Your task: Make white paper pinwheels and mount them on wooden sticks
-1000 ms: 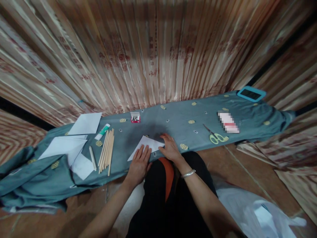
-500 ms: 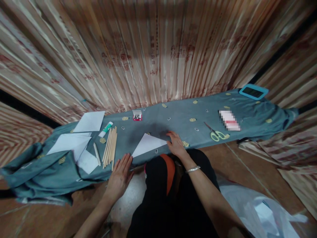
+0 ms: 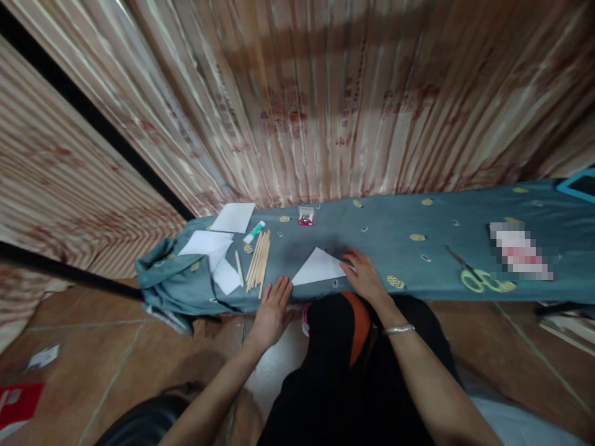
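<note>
A white sheet of paper folded into a triangle lies on the cloth-covered table in front of me. My left hand rests at the table's near edge, fingers stretched out, the tips by the paper's left corner. At the paper's right corner is my right hand, its fingers apart and slightly bent, the thumb at the paper's edge. Left of the paper lie several thin wooden sticks. A small red and white box with metal bits in it stands open behind the paper.
Further left are a glue stick, a white pen-like stick and white paper sheets. Scissors with yellow-green handles and a blurred-out packet lie to the right. A blue-framed device sits at the far right. Striped curtains hang behind.
My view has swung to the left, so everything appears shifted rightward. Both hands stay at the folded paper's corners, with almost no movement against it.
</note>
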`<state>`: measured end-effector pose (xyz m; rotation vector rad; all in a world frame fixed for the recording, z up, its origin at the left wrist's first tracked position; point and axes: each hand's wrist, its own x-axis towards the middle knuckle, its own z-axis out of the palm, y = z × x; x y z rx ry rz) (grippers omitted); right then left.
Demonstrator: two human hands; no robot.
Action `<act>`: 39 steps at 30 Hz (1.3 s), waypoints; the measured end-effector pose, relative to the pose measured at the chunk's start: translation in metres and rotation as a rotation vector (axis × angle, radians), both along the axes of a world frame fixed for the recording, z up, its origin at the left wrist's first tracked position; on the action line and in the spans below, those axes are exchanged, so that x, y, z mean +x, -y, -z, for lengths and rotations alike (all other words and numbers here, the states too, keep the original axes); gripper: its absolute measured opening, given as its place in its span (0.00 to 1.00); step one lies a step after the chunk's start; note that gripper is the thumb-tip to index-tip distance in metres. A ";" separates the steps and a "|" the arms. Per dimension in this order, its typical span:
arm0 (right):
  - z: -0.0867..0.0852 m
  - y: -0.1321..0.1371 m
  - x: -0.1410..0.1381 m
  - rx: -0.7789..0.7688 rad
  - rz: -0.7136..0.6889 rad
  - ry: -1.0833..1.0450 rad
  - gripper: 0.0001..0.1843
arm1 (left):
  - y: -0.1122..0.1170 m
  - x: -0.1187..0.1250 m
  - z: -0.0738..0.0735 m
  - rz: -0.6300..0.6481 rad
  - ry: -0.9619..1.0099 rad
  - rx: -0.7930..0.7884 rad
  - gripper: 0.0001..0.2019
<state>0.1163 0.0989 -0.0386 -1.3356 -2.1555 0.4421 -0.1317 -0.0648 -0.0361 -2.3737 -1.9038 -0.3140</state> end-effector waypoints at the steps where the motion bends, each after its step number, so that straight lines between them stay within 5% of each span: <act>1: 0.000 0.000 -0.003 0.006 -0.015 0.022 0.19 | 0.001 0.002 -0.001 -0.014 0.006 -0.008 0.31; 8: 0.000 0.000 -0.015 0.001 -0.046 0.076 0.18 | 0.003 0.007 -0.001 -0.058 0.027 -0.036 0.32; 24: -0.009 -0.001 -0.013 -0.097 -0.008 -0.269 0.06 | 0.004 0.010 0.000 -0.080 0.121 -0.028 0.32; 32: -0.014 -0.006 -0.006 -0.124 -0.015 -0.345 0.07 | -0.015 0.014 0.009 -0.191 0.488 0.060 0.31; 39: -0.014 -0.008 -0.008 -0.100 -0.037 -0.337 0.09 | -0.055 0.023 -0.010 -0.206 0.794 0.036 0.29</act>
